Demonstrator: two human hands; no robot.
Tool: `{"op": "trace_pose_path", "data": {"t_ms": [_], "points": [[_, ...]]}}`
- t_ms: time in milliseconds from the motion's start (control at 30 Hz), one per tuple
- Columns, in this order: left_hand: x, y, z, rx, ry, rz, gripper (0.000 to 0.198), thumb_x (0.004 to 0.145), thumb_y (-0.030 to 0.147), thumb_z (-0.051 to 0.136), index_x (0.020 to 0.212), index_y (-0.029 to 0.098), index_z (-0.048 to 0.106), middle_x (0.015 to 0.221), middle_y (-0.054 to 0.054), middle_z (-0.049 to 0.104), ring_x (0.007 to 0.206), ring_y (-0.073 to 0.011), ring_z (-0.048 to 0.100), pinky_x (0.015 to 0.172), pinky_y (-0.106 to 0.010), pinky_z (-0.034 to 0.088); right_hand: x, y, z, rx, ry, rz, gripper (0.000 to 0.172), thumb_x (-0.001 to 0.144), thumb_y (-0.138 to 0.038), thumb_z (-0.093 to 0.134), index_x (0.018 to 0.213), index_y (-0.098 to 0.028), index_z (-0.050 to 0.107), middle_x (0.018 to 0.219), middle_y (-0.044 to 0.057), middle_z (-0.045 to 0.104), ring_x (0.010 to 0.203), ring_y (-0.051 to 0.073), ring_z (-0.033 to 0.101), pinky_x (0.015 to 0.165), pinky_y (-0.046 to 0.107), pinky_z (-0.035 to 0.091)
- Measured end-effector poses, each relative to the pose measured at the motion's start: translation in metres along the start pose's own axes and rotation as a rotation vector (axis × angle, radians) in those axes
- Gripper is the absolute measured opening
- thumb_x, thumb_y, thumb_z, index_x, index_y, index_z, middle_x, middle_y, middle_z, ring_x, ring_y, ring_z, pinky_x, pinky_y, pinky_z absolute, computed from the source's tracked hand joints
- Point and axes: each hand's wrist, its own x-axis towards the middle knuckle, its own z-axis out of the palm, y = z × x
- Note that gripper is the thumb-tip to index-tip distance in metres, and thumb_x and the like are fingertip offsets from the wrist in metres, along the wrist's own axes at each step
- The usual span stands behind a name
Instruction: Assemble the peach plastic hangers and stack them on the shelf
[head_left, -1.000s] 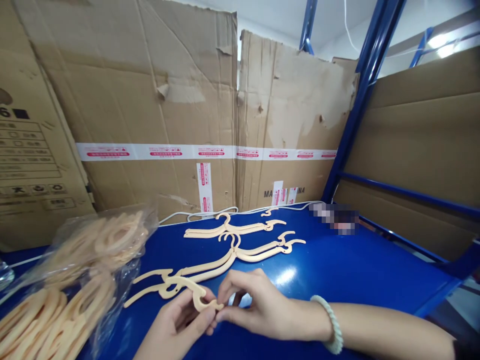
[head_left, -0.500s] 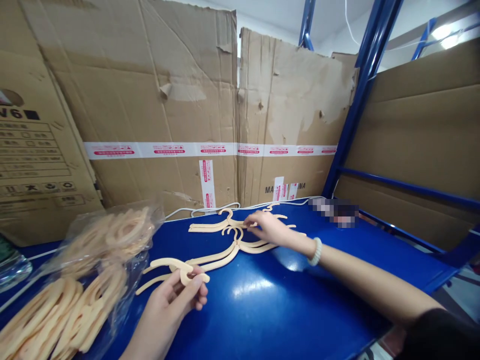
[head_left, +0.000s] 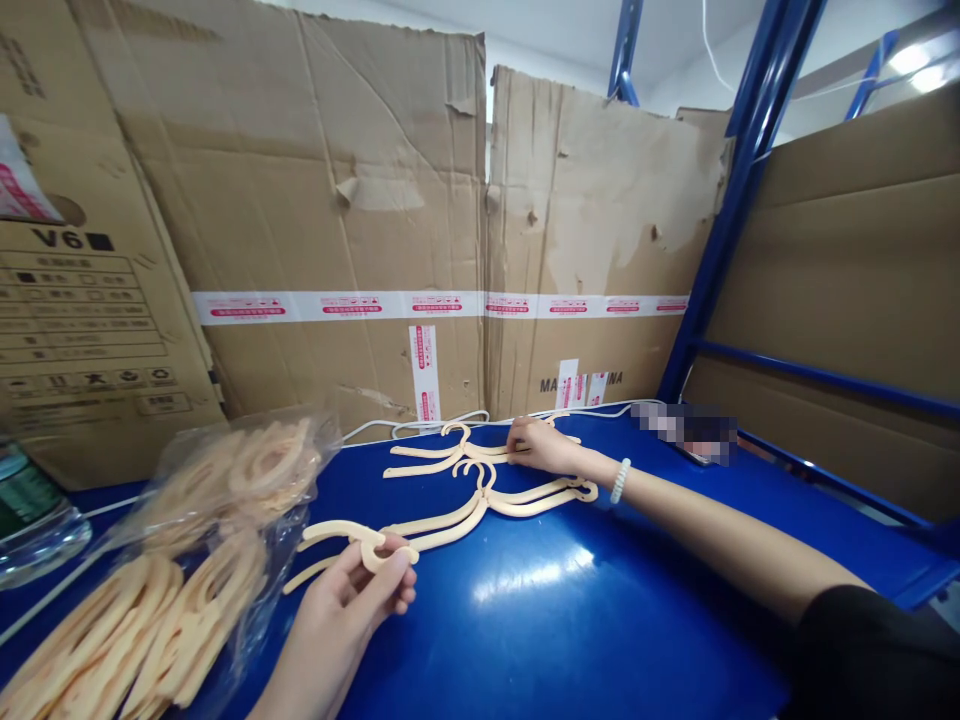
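My left hand (head_left: 360, 600) is closed in a pinch on a beige folding hanger (head_left: 341, 530), its hook curving by my thumb and an arm pointing left. Beyond it, beige hangers (head_left: 450, 530) lie spread open and overlapping on the blue table, hooks toward the back. My right hand (head_left: 544, 445) reaches across to a hanger (head_left: 427, 462) farther back, fingers curled down on its right arm. That hand hides part of the hangers lying there.
Clear plastic bags (head_left: 289, 530) with several folded beige hangers lie at the left, near a clear bottle (head_left: 34, 510). Cardboard sheets (head_left: 337, 230) stand along the back. A white cable (head_left: 420, 425) runs before them. A blue post (head_left: 720, 250) and a dark, blurred-out object (head_left: 694, 435) are at the right.
The left arms of the back hangers, nearly together before, are now spread apart. My right hand has stayed among them, fingers more curled. My left hand keeps its hold. The view has shifted slightly.
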Motion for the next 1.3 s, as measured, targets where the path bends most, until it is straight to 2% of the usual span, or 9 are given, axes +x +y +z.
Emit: {"op": "trace_pose_path", "data": {"t_ms": [100, 233, 400, 467, 600, 667, 800, 1000, 1300], "points": [[0.002, 0.005, -0.004, 0.005, -0.006, -0.024, 0.041, 0.053, 0.04, 0.089, 0.079, 0.015, 0.07, 0.063, 0.0, 0.066, 0.059, -0.0122, 0.058, 0.056, -0.02, 0.05, -0.002, -0.001, -0.012, 0.084, 0.013, -0.012, 0.007, 0.076, -0.017, 0.072, 0.076, -0.014, 0.065, 0.082, 0.005, 0.067, 0.078, 0.018, 0.063, 0.07, 0.027, 0.047], [0.005, 0.015, -0.007, -0.034, 0.006, 0.016, 0.038, 0.054, 0.037, 0.089, 0.079, 0.015, 0.07, 0.07, 0.0, 0.067, 0.067, -0.012, 0.059, 0.063, -0.019, 0.052, -0.017, -0.01, -0.029, 0.221, 0.057, -0.014, 0.005, 0.08, -0.02, 0.064, 0.077, -0.016, 0.062, 0.069, 0.001, 0.066, 0.063, 0.015, 0.062, 0.059, 0.024, 0.045], [0.013, 0.019, -0.009, -0.139, 0.038, 0.048, 0.038, 0.053, 0.038, 0.09, 0.076, 0.016, 0.069, 0.067, 0.001, 0.065, 0.065, -0.0106, 0.057, 0.064, -0.018, 0.051, -0.05, -0.027, -0.036, 0.342, 0.141, -0.057, 0.014, 0.083, -0.026, 0.06, 0.093, -0.016, 0.062, 0.077, 0.003, 0.066, 0.07, 0.016, 0.062, 0.064, 0.026, 0.047], [0.015, 0.016, -0.012, -0.179, 0.026, 0.066, 0.034, 0.057, 0.038, 0.088, 0.075, 0.018, 0.067, 0.069, 0.002, 0.063, 0.067, -0.0106, 0.057, 0.064, -0.018, 0.05, -0.062, -0.03, -0.034, 0.381, 0.147, -0.094, 0.019, 0.087, -0.031, 0.057, 0.096, -0.017, 0.065, 0.083, 0.005, 0.067, 0.074, 0.017, 0.062, 0.066, 0.027, 0.047], [0.012, 0.015, -0.011, -0.244, 0.038, 0.034, 0.03, 0.063, 0.037, 0.086, 0.077, 0.018, 0.067, 0.086, -0.001, 0.064, 0.088, -0.0153, 0.058, 0.077, -0.024, 0.051, -0.076, -0.032, -0.031, 0.421, 0.121, -0.158, 0.024, 0.092, -0.037, 0.054, 0.09, -0.018, 0.068, 0.085, 0.006, 0.068, 0.076, 0.018, 0.061, 0.068, 0.028, 0.046], [0.008, 0.017, -0.009, -0.27, -0.007, -0.014, 0.025, 0.069, 0.034, 0.083, 0.074, 0.017, 0.065, 0.094, -0.005, 0.064, 0.097, -0.0186, 0.057, 0.083, -0.029, 0.051, -0.079, -0.032, -0.03, 0.432, 0.122, -0.166, 0.023, 0.092, -0.037, 0.054, 0.091, -0.019, 0.068, 0.086, 0.006, 0.068, 0.077, 0.018, 0.061, 0.069, 0.029, 0.046], [0.002, 0.022, -0.005, -0.272, -0.084, -0.047, 0.016, 0.078, 0.028, 0.075, 0.075, 0.017, 0.063, 0.092, -0.006, 0.063, 0.092, -0.0186, 0.055, 0.077, -0.031, 0.052, -0.082, -0.032, -0.029, 0.417, 0.168, -0.146, 0.02, 0.092, -0.035, 0.054, 0.091, -0.02, 0.067, 0.086, 0.006, 0.068, 0.077, 0.019, 0.061, 0.069, 0.029, 0.047], [0.002, 0.031, -0.006, -0.294, -0.08, -0.084, 0.013, 0.077, 0.019, 0.073, 0.071, 0.016, 0.062, 0.088, -0.005, 0.064, 0.085, -0.0171, 0.056, 0.075, -0.029, 0.051, -0.082, -0.031, -0.029, 0.387, 0.199, -0.144, 0.019, 0.091, -0.035, 0.056, 0.09, -0.021, 0.069, 0.086, 0.006, 0.069, 0.077, 0.019, 0.063, 0.068, 0.028, 0.049], [-0.001, 0.029, -0.006, -0.257, -0.094, -0.103, 0.009, 0.079, 0.02, 0.07, 0.073, 0.016, 0.064, 0.089, -0.006, 0.064, 0.085, -0.0177, 0.055, 0.074, -0.028, 0.05, -0.082, -0.031, -0.027, 0.359, 0.272, -0.135, 0.024, 0.09, -0.041, 0.056, 0.09, -0.022, 0.071, 0.089, 0.009, 0.071, 0.083, 0.023, 0.065, 0.074, 0.034, 0.053]]}}
